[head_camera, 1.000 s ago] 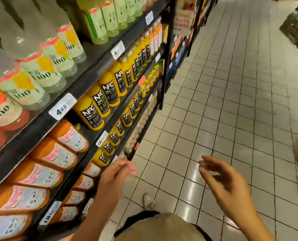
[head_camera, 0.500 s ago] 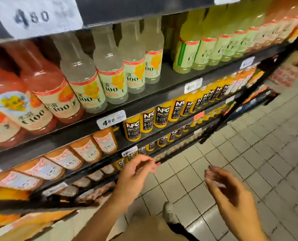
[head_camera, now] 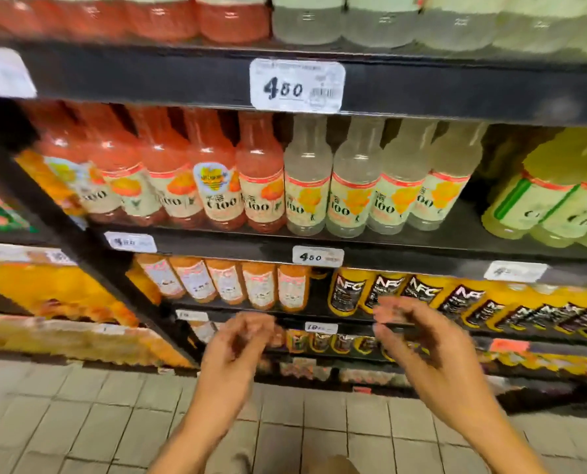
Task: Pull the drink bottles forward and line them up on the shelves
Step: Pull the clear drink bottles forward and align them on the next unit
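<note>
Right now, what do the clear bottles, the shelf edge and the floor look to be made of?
Clear bottles: probably transparent plastic with glossy paper or film labels; pale liquid shows through. Shelf edge: likely black-painted metal, matte, carrying white price tags. Floor: pale glazed tiles, judging by grid joints and faint sheen. Blur leaves all of it uncertain.

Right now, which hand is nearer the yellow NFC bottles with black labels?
Right. The right hand overlaps the yellow NFC bottles in view; the left hand hangs lower left.

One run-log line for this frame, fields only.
left hand: empty, raised | right hand: empty, raised | pink bottles: untouched | clear bottles: untouched
</note>
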The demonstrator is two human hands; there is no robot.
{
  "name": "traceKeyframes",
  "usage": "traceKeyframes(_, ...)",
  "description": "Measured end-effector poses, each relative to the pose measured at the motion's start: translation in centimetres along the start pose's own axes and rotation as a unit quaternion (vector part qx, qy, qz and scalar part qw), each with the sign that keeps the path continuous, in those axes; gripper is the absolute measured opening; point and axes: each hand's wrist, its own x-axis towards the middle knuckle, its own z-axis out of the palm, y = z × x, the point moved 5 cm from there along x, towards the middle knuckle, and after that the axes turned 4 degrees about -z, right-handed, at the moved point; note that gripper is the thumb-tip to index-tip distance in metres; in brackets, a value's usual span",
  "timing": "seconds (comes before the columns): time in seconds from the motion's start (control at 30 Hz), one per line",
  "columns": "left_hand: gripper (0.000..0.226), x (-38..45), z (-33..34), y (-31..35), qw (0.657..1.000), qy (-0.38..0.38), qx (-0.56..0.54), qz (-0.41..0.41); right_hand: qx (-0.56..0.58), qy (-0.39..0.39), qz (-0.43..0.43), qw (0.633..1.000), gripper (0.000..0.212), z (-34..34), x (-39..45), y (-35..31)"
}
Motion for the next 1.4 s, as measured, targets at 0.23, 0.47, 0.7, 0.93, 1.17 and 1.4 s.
traceKeyframes(0.23,0.010,1.3,-1.0,5.0,0.997,-0.025,0.019,0.077,0.083,0.051,-0.050,0.994,0.032,1.2,3.0,-3.4)
traceKeyframes(0.47,0.009,2.6,0.6,8.9,0.990,-0.047,0.038,0.126,0.078,0.074,-0.062,0.992,0.033,-0.2,3.5,-4.6)
traceKeyframes(0.7,0.011,3.0,2.6,10.0,0.987,-0.095,0.024,0.130,0.087,0.096,-0.059,0.990,0.034,-0.9,3.7,-4.6)
traceKeyframes(0.93,0.010,2.7,2.0,7.9,0.992,-0.068,0.008,0.102,0.093,0.107,-0.046,0.989,0.032,-1.0,2.9,-3.7)
traceKeyframes(1.17,0.010,3.2,2.6,8.9,0.991,-0.058,0.020,0.121,0.071,0.115,-0.065,0.989,0.031,-3.1,4.2,-4.1)
traceKeyframes(1.4,0.009,4.9,8.8,14.7,0.974,-0.071,0.053,0.207,-0.051,0.207,-0.085,0.973,0.034,-11.0,8.7,-4.2)
